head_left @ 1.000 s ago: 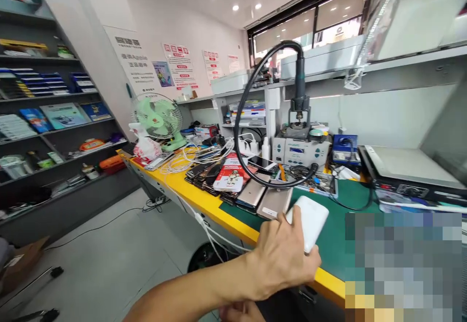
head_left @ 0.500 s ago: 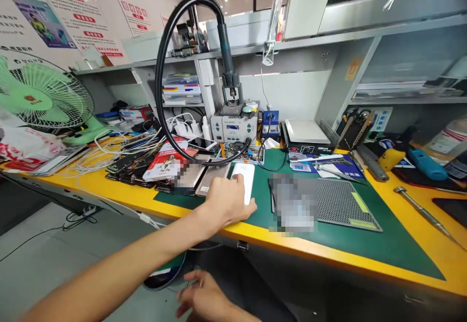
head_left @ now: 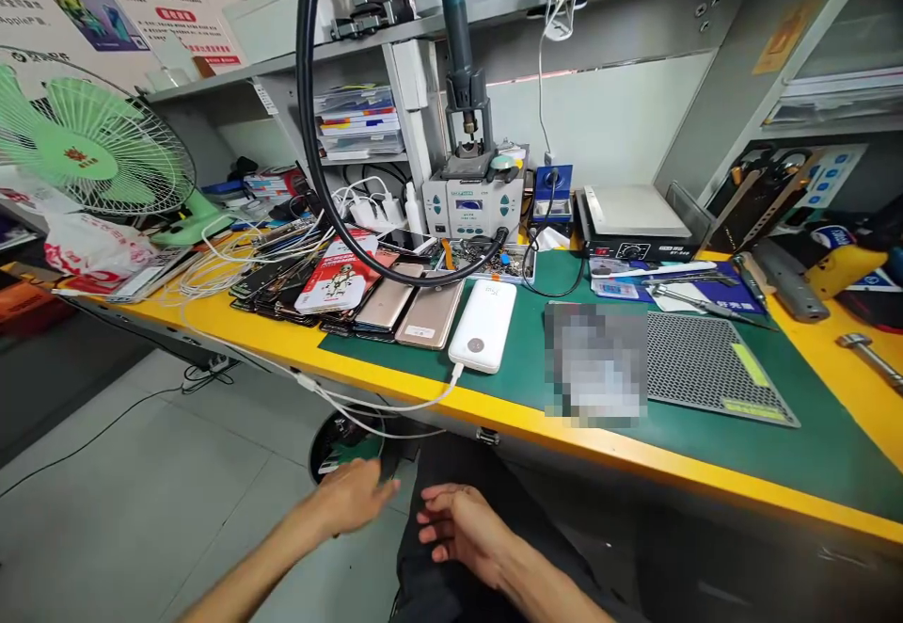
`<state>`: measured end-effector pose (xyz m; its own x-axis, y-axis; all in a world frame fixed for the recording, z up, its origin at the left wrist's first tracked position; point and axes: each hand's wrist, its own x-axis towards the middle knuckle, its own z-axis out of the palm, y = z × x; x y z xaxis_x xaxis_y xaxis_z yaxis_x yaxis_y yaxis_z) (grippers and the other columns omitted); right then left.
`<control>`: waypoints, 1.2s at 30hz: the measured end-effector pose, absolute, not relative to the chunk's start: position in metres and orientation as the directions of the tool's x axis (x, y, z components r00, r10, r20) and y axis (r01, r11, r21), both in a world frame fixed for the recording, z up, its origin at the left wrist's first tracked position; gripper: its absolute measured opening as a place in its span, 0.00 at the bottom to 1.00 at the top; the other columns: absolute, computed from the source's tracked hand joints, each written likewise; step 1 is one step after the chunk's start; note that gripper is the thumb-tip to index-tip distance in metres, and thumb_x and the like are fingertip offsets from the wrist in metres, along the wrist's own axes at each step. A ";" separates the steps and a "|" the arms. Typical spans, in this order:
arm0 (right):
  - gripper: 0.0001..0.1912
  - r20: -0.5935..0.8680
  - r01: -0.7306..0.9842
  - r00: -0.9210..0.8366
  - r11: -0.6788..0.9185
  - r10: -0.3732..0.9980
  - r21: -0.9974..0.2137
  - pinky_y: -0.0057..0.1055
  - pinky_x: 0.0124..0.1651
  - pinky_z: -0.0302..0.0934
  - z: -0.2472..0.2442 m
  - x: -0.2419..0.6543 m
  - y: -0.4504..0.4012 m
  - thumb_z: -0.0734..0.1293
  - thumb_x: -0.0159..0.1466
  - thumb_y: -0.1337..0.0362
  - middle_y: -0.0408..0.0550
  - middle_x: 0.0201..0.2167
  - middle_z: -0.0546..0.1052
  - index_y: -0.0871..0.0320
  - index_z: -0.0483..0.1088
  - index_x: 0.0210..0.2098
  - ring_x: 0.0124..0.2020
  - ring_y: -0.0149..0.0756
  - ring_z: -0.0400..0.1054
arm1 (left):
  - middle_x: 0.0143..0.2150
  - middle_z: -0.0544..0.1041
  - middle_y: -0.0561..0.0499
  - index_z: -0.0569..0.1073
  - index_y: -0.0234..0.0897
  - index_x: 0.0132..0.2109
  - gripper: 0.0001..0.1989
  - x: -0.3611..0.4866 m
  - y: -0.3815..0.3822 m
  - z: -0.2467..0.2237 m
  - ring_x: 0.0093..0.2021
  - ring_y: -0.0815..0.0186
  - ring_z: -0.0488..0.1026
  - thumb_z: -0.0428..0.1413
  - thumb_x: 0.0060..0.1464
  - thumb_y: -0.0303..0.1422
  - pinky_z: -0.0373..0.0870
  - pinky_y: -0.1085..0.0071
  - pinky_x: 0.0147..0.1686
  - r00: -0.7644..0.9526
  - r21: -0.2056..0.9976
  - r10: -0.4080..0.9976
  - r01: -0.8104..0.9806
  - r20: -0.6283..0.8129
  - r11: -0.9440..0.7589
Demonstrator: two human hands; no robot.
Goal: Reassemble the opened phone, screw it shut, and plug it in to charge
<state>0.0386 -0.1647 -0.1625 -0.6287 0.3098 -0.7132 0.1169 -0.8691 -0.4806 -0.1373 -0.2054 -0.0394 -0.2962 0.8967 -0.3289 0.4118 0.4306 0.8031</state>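
Observation:
On the green mat near the front edge lies a white power bank (head_left: 484,325) with a small round display. A white cable (head_left: 424,405) is plugged into its near end and hangs past the table edge. My left hand (head_left: 353,496) is below the table edge, back upward, its thumb apart and most fingers hidden; nothing shows in it. Over my lap, my right hand (head_left: 469,529) has its fingers loosely bent and apart, and it is empty. Neither hand touches anything on the table. Left of the power bank lie two gold phones (head_left: 432,312).
A hot air station (head_left: 472,204) stands behind, its black hose (head_left: 305,87) arching forward. A blurred-out item (head_left: 596,364) lies beside a grey perforated mat (head_left: 705,359). Phone parts fill the left, with a green fan (head_left: 77,152) beyond. A bin (head_left: 331,444) is below the table.
My left hand has let go of the white power bank and drawn back below the table edge. The power bank stays on the mat. My view has tilted down and come closer.

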 end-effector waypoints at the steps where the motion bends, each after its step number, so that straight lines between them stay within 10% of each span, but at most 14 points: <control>1: 0.11 -0.709 0.108 -0.632 -0.871 0.313 -0.479 0.27 0.28 0.68 -0.163 0.043 -0.165 0.67 0.72 0.58 0.43 0.34 0.75 0.61 0.71 0.45 0.28 0.29 0.70 | 0.15 0.66 0.55 0.70 0.43 0.20 0.17 -0.142 -0.205 -0.063 0.21 0.58 0.69 0.68 0.41 0.43 0.68 0.66 0.29 -0.323 0.834 0.886 0.336 -0.334 0.437; 8: 0.10 -0.674 0.045 -0.661 -0.879 0.329 -0.474 0.26 0.28 0.67 -0.155 0.061 -0.166 0.68 0.72 0.60 0.43 0.34 0.75 0.62 0.72 0.44 0.28 0.30 0.71 | 0.49 0.82 0.39 0.75 0.35 0.50 0.25 -0.127 -0.204 -0.121 0.54 0.51 0.78 0.66 0.51 0.47 0.77 0.60 0.50 -0.448 0.926 0.810 -0.186 -0.379 0.330; 22: 0.32 -0.381 -0.282 -0.714 -0.739 0.587 -0.611 0.30 0.29 0.67 -0.084 0.082 -0.183 0.79 0.56 0.51 0.49 0.40 0.77 0.60 0.72 0.53 0.29 0.34 0.73 | 0.34 0.84 0.42 0.76 0.29 0.44 0.11 -0.097 -0.241 -0.065 0.31 0.61 0.82 0.61 0.61 0.35 0.83 0.65 0.35 -0.431 0.820 0.742 -0.500 -0.514 0.278; 36: 0.22 -0.253 -0.405 -0.485 -0.471 0.838 -0.784 0.30 0.29 0.68 -0.059 0.084 -0.172 0.75 0.61 0.48 0.48 0.32 0.78 0.61 0.75 0.41 0.26 0.34 0.72 | 0.32 0.83 0.43 0.79 0.30 0.41 0.16 -0.089 -0.247 -0.041 0.28 0.61 0.80 0.67 0.55 0.41 0.81 0.67 0.30 -0.409 0.809 0.737 -0.495 -0.538 0.316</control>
